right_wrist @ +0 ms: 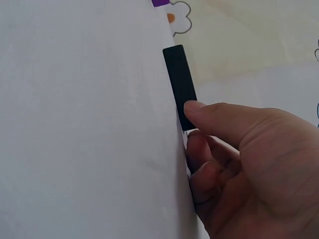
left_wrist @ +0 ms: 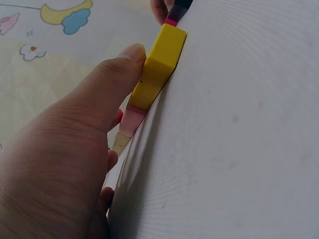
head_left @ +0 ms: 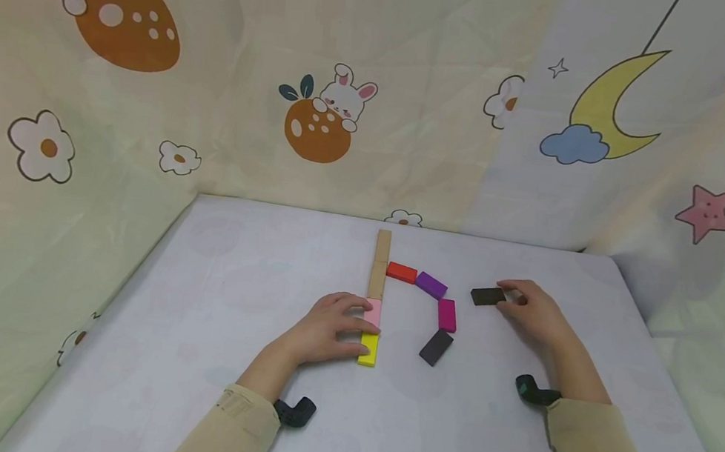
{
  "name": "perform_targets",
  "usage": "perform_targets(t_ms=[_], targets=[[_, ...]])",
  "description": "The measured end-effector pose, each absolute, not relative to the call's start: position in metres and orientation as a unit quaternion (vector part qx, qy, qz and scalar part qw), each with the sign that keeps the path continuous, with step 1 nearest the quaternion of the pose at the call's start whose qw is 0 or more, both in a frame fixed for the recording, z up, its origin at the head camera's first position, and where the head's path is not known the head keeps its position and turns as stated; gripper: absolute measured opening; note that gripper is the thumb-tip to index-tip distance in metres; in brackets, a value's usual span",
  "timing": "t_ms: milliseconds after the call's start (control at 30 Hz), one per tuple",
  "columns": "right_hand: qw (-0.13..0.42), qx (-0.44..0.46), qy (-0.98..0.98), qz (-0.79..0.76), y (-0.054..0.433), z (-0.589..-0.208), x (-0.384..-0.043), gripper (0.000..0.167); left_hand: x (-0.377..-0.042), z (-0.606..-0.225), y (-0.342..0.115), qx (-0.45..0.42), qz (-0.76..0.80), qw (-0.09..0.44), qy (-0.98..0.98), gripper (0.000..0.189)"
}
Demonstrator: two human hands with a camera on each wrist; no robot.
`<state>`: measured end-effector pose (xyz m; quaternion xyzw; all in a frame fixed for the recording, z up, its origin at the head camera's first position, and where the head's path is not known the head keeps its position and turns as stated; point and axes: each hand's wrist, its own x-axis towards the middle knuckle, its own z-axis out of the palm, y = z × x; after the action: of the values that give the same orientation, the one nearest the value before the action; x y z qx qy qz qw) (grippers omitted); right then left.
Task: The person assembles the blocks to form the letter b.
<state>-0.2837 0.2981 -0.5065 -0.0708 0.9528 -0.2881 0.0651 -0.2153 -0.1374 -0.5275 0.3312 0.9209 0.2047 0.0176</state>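
Wooden blocks lie in a straight column on the table: two plain tan blocks [head_left: 379,265], a pink block [head_left: 373,309] and a yellow block [head_left: 368,350] nearest the person. My left hand [head_left: 327,329] rests along the column's left side, thumb against the yellow block and fingertips over the pink one. From the column's upper right, a red block [head_left: 401,272], a purple block [head_left: 432,285], a magenta block [head_left: 447,315] and a dark grey block [head_left: 436,348] form a curve. Right of it, my right hand [head_left: 537,314] pinches a black block [head_left: 487,296] by its right end.
A pale cloth covers the table [head_left: 186,355]. Printed curtains with rabbits, flowers and a moon [head_left: 618,106] hang behind and at both sides. Dark wrist devices are strapped on the left wrist [head_left: 296,412] and the right wrist [head_left: 535,391].
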Motion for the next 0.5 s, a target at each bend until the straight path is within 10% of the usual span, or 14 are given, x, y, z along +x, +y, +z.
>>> perform_targets(t_ms=[500], targets=[[0.068, -0.061, 0.955, -0.282, 0.3001, -0.5068, -0.2851, 0.047, -0.2155, -0.5286, -0.1375, 0.327, 0.205, 0.020, 0.922, 0.036]])
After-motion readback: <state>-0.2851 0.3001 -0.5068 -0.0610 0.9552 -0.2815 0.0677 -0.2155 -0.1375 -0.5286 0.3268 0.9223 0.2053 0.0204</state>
